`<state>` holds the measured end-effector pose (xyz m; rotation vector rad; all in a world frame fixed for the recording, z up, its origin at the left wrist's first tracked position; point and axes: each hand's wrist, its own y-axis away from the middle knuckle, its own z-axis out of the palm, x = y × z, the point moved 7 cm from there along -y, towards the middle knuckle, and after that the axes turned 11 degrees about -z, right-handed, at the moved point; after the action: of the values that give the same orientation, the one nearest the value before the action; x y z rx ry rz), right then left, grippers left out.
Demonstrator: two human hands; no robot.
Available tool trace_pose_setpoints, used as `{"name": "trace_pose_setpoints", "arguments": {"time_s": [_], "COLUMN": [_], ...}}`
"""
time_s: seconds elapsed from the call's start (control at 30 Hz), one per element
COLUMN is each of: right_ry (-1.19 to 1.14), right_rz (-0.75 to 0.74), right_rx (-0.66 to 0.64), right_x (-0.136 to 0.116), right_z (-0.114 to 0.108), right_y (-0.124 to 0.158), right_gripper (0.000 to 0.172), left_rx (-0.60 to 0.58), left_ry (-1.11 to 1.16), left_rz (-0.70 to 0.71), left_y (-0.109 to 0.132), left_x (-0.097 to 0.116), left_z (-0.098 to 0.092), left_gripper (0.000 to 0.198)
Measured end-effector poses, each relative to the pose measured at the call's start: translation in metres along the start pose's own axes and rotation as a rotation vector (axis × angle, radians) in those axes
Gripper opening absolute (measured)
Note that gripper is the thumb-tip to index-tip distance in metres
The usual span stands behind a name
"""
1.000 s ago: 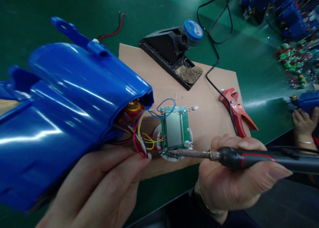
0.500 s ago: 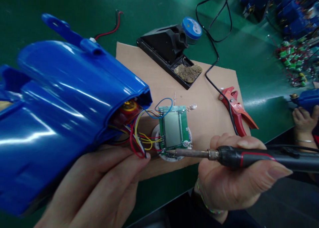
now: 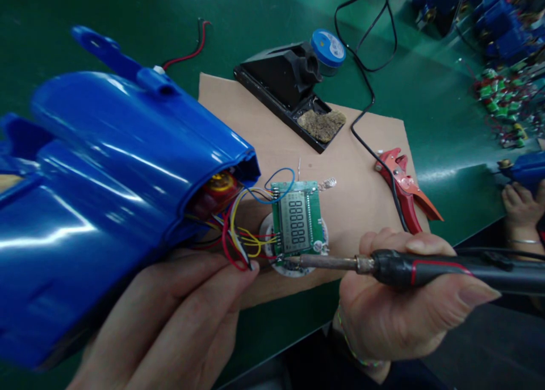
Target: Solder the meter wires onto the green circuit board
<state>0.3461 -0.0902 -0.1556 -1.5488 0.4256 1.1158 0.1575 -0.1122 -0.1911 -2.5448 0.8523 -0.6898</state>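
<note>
My left hand (image 3: 170,322) grips a large glossy blue plastic housing (image 3: 106,191) from below, its fingertips pinching coloured wires (image 3: 238,237) that run out of the housing's open end. Those wires lead to a small green circuit board (image 3: 297,221) with a display showing digits, lying over a white round part on the cardboard. My right hand (image 3: 395,310) is closed round a black and red soldering iron (image 3: 409,268), whose tip touches the board's lower left corner.
A brown cardboard sheet (image 3: 255,134) covers the green table. On it stand a black iron stand with sponge (image 3: 293,92), a blue solder spool (image 3: 327,47) and red cutters (image 3: 404,188). Another person's hand (image 3: 519,205) and blue parts (image 3: 489,21) lie at right.
The board's display, blank before, now shows a row of digits. Hands, housing and iron have hardly moved.
</note>
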Motion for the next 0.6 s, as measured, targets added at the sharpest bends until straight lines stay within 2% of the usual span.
{"name": "trace_pose_setpoints", "arguments": {"time_s": [0.1, 0.27, 0.33, 0.43, 0.53, 0.6], "right_ry": [0.004, 0.02, 0.019, 0.002, -0.011, -0.025], "right_rz": [0.003, 0.12, 0.1, 0.005, 0.018, 0.041], "right_rx": [0.02, 0.023, 0.012, -0.004, -0.004, -0.011], "right_x": [-0.005, -0.006, -0.005, -0.005, -0.001, 0.0], "right_z": [0.001, 0.005, 0.005, 0.003, 0.001, 0.002], "right_y": [-0.001, 0.0, 0.0, -0.003, -0.003, -0.003], "right_gripper": [0.038, 0.037, 0.037, 0.039, 0.038, 0.036], "left_rx": [0.003, -0.093, -0.139, -0.164, -0.148, -0.096], "left_ry": [0.006, 0.038, 0.084, 0.151, 0.19, 0.219], "left_rz": [-0.014, -0.174, -0.244, -0.306, -0.339, -0.324], "left_y": [-0.004, -0.009, -0.008, -0.007, -0.009, -0.012], "left_x": [-0.009, -0.063, -0.077, -0.083, -0.082, -0.08], "left_z": [-0.002, -0.008, -0.009, -0.011, -0.012, -0.014], "left_gripper": [0.015, 0.041, 0.048, 0.05, 0.053, 0.054]}}
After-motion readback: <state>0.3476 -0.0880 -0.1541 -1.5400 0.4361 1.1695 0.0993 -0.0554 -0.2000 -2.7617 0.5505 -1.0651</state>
